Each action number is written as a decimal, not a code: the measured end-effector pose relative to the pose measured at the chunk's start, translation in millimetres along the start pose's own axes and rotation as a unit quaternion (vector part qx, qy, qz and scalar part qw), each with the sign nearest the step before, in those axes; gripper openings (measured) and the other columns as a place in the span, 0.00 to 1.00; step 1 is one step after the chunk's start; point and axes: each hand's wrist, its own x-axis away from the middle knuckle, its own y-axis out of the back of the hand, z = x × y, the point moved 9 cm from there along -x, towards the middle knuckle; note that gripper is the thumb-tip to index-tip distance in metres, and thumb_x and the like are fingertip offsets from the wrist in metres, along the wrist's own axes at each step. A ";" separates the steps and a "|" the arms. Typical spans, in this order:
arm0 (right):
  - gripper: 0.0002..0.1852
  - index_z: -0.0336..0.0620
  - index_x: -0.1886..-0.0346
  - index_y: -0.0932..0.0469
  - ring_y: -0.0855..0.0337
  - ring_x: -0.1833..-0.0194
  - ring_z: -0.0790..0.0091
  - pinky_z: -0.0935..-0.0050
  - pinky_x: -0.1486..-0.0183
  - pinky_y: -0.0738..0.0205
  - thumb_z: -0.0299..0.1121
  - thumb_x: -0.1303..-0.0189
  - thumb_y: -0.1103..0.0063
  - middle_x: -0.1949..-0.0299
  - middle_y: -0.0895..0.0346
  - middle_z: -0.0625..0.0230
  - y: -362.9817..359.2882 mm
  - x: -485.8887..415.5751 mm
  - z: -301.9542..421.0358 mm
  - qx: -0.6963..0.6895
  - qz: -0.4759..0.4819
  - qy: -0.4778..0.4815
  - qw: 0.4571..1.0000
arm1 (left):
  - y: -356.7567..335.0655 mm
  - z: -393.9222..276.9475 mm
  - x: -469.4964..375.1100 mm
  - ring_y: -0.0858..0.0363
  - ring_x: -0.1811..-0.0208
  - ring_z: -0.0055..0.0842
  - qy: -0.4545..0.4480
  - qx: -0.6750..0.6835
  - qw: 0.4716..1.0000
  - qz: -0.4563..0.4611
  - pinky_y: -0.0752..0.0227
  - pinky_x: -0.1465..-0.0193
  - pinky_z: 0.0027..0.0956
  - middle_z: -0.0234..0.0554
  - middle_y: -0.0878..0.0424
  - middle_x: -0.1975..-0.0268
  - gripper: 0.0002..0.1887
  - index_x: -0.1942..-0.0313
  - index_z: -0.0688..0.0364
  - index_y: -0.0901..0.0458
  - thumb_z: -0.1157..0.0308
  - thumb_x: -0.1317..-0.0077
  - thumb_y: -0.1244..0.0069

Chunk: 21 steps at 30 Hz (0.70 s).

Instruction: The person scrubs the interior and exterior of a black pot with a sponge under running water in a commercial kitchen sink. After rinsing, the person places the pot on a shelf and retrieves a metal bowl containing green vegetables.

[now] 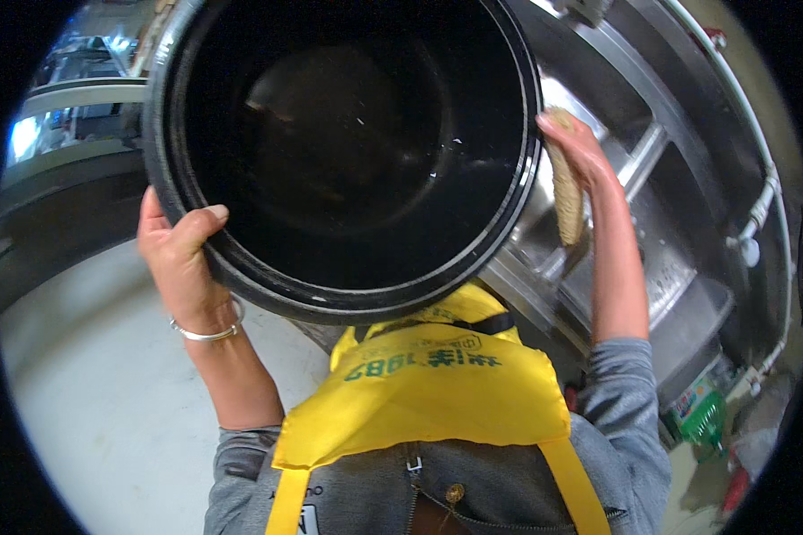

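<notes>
A large round black pot [348,154], probably a cooker's inner pot, is held up before me with its mouth tilted towards my face. A few small white specks show on its dark inner wall. My left hand [181,251] grips the rim at the lower left, the thumb over the edge and the fingers behind. On the opposite side my right hand [579,147] presses against the outer rim. Between that palm and the pot sits a tan, rough-textured scouring pad [565,197], hanging down along the wall.
A stainless steel sink [662,247] with more than one basin lies to the right, partly behind the pot. White pipe [769,200] runs along the wall beyond it. A green plastic bottle [706,418] stands at lower right. Pale floor [107,388] spreads at left.
</notes>
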 end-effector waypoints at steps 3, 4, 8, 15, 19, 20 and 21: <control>0.28 0.44 0.52 0.25 0.28 0.64 0.75 0.73 0.61 0.32 0.51 0.51 0.31 0.65 0.28 0.73 -9.1 1.7 5.6 -0.007 0.030 -0.017 0.999 | 22.5 16.8 -16.2 0.23 0.72 0.20 0.018 0.020 1.000 0.006 0.27 0.66 0.21 0.36 0.19 0.68 0.21 0.59 0.66 0.25 0.87 0.56 0.53; 0.26 0.44 0.55 0.24 0.27 0.64 0.75 0.72 0.61 0.31 0.49 0.52 0.30 0.66 0.27 0.71 -13.7 3.5 6.9 -0.042 0.044 -0.026 0.998 | 28.3 24.3 -20.6 0.23 0.72 0.20 0.037 0.038 0.999 0.006 0.28 0.66 0.21 0.36 0.20 0.68 0.21 0.59 0.66 0.25 0.88 0.57 0.54; 0.22 0.40 0.58 0.24 0.26 0.66 0.74 0.72 0.62 0.29 0.44 0.52 0.30 0.65 0.25 0.70 -21.4 1.0 2.8 -0.145 0.070 -0.008 0.987 | 48.4 63.5 -32.9 0.23 0.72 0.20 0.098 0.076 0.992 -0.011 0.28 0.68 0.21 0.36 0.20 0.68 0.21 0.60 0.65 0.25 0.88 0.58 0.56; 0.25 0.35 0.49 0.27 0.17 0.64 0.70 0.75 0.60 0.19 0.36 0.49 0.33 0.61 0.20 0.61 -25.6 25.1 49.5 -0.349 0.079 0.005 0.934 | 78.6 121.1 -26.1 0.22 0.72 0.22 0.186 0.185 0.965 0.022 0.24 0.66 0.22 0.36 0.22 0.70 0.18 0.60 0.66 0.26 0.86 0.55 0.60; 0.23 0.34 0.50 0.26 0.14 0.63 0.65 0.71 0.60 0.15 0.33 0.49 0.33 0.61 0.18 0.55 -16.1 22.2 67.3 -0.417 0.061 0.010 0.907 | 74.8 129.6 -16.7 0.23 0.73 0.20 0.247 0.188 0.951 -0.016 0.25 0.67 0.22 0.33 0.23 0.71 0.15 0.61 0.64 0.26 0.85 0.50 0.58; 0.24 0.35 0.49 0.26 0.16 0.62 0.70 0.75 0.58 0.18 0.35 0.49 0.34 0.59 0.19 0.59 -13.1 27.2 70.3 -0.402 0.037 -0.012 0.915 | 69.6 126.8 -17.3 0.23 0.73 0.20 0.250 0.191 0.949 -0.022 0.25 0.68 0.21 0.33 0.23 0.71 0.14 0.61 0.64 0.25 0.84 0.49 0.57; 0.23 0.35 0.49 0.26 0.15 0.62 0.68 0.75 0.58 0.17 0.35 0.48 0.34 0.59 0.19 0.57 -11.1 29.4 75.8 -0.404 0.047 -0.003 0.914 | 70.8 124.9 -16.8 0.23 0.74 0.20 0.255 0.189 0.948 -0.030 0.25 0.68 0.21 0.32 0.23 0.72 0.13 0.61 0.63 0.25 0.84 0.48 0.57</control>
